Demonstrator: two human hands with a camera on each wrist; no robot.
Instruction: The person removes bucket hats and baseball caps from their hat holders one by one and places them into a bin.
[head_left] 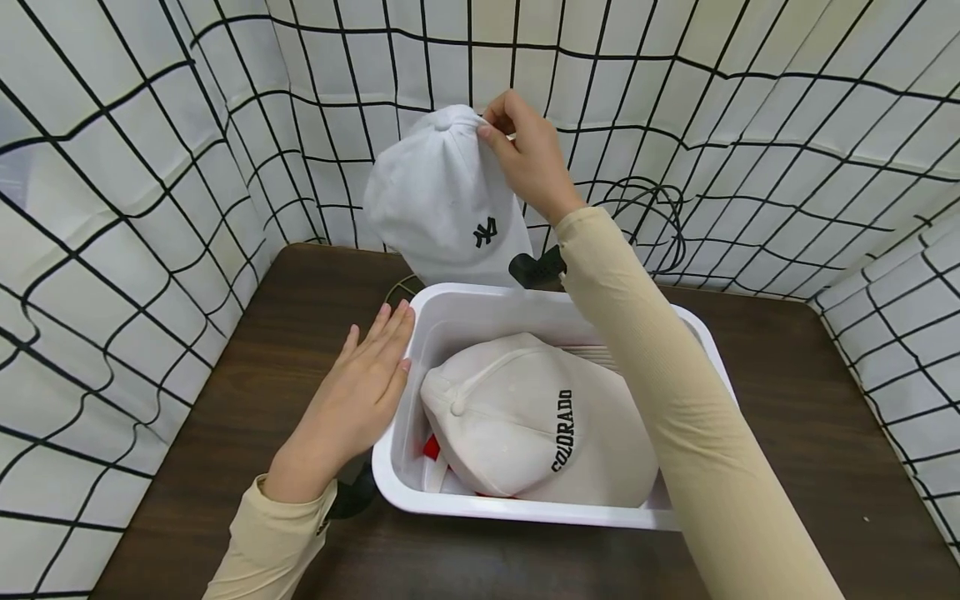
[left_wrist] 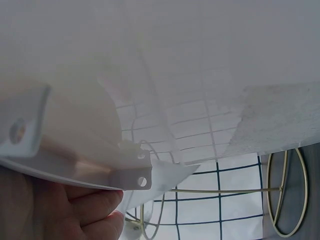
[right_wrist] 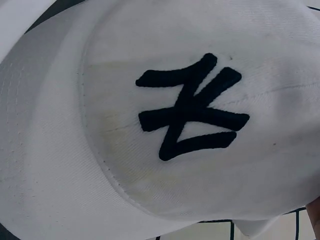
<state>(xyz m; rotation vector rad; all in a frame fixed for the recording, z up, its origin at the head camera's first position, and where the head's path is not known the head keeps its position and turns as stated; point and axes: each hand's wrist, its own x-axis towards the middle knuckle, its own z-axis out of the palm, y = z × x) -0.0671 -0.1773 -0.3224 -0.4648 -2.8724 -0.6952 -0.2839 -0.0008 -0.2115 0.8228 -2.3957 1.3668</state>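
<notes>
Between its thumb and fingers, my right hand [head_left: 528, 154] pinches a white baseball cap [head_left: 442, 200] near the crown's top button. The cap hangs beyond the far rim of a white plastic basin [head_left: 525, 513]. Its dark NY emblem fills the right wrist view, where the cap [right_wrist: 115, 110] shows faint yellowish marks beside the stitching. My left hand [head_left: 360, 400] rests with straight fingers along the basin's left rim; the left wrist view has its fingers [left_wrist: 95, 205] right at the rim's edge. Inside the basin lies a cream cap [head_left: 502, 417] lettered COLORADO.
A red piece [head_left: 431, 447] peeks out beneath the cream cap. Gold wire loops [left_wrist: 285, 190] stand behind the basin on the dark wooden table [head_left: 787, 400]. Black wire grid panels [head_left: 675, 58] backed with white sheets enclose the table, with a dark cable coil [head_left: 678, 221] at the back.
</notes>
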